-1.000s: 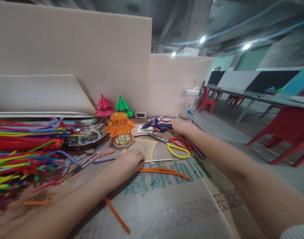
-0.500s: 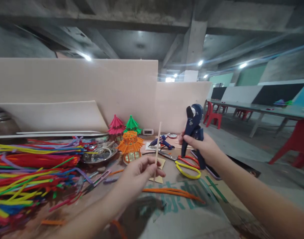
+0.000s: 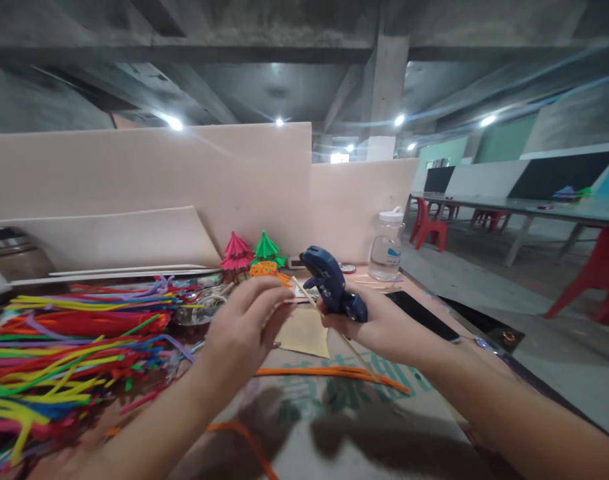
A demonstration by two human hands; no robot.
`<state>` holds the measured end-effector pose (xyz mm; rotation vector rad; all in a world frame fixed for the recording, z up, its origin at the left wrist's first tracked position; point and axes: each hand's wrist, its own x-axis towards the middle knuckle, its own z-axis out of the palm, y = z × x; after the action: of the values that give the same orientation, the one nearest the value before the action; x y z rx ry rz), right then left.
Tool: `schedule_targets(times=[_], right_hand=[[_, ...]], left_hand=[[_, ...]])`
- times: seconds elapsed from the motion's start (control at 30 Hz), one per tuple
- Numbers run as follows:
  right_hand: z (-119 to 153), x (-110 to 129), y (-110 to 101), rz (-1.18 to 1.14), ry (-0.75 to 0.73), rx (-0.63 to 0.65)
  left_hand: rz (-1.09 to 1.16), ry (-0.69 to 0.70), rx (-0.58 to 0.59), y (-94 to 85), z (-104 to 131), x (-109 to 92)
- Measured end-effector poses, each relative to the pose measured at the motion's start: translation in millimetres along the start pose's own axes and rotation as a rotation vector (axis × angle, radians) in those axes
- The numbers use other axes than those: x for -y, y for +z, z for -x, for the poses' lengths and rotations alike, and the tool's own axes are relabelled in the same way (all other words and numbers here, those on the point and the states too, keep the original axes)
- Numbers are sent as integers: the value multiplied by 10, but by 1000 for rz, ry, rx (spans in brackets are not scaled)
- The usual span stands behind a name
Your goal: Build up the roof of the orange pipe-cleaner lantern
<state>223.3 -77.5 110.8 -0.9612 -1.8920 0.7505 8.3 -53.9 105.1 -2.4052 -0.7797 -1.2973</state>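
My right hand [image 3: 372, 320] grips a dark blue hand tool [image 3: 329, 280], whose head points up and left. A thin wooden stick [image 3: 307, 292] slants down to the right past its fingertips and appears pinched there. Beside the stick's upper end, my left hand [image 3: 247, 327] is curled with its fingers together; what lies between them is too small to make out. Under the hands are a piece of tan paper [image 3: 304, 333] and orange pipe cleaners [image 3: 334, 372]. An orange model [image 3: 264, 269] stands partly hidden behind my left hand.
Many coloured pipe cleaners [image 3: 79, 360] lie at the left, near a metal dish [image 3: 197, 312]. Pink [image 3: 234, 253] and green [image 3: 266, 248] models stand at the back. A clear bottle [image 3: 386, 250] and a black phone [image 3: 422, 315] are at the right.
The blue tool has moved left and tilted over, next to the stick. The stick has gone from upright in my left hand to slanted at my right fingertips. The bottle has come into sight.
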Motion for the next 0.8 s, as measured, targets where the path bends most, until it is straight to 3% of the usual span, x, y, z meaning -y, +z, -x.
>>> schedule_targets(times=[0.07, 0.13, 0.23, 0.33, 0.4, 0.47, 0.53, 0.6, 0.7, 0.8], right_hand=[[16, 34, 10, 65, -4, 50], [37, 54, 36, 98, -19, 79], [49, 22, -49, 142, -26, 68], [3, -132, -376, 170, -38, -104], [-48, -278, -621, 113, -14, -347], [-92, -408, -752, 132, -9, -473], [-105, -480, -703, 288, -20, -436], [-77, -483, -511, 444, -73, -317], [4, -396, -182, 541, -235, -193], [66, -306, -22, 569, -290, -153]], left_hand=[[-197, 243, -30, -55, -28, 76], [-285, 401, 92, -55, -21, 116], [-278, 437, 270, -25, 10, 156], [-192, 202, 237, -59, -6, 178], [-32, -92, 188, -114, -40, 144], [255, -384, 193, -163, -67, 61], [553, -561, 204, -186, -75, -39], [699, -633, 184, -186, -69, -118], [709, -652, 165, -162, -54, -164], [686, -633, 200, -129, -44, -168]])
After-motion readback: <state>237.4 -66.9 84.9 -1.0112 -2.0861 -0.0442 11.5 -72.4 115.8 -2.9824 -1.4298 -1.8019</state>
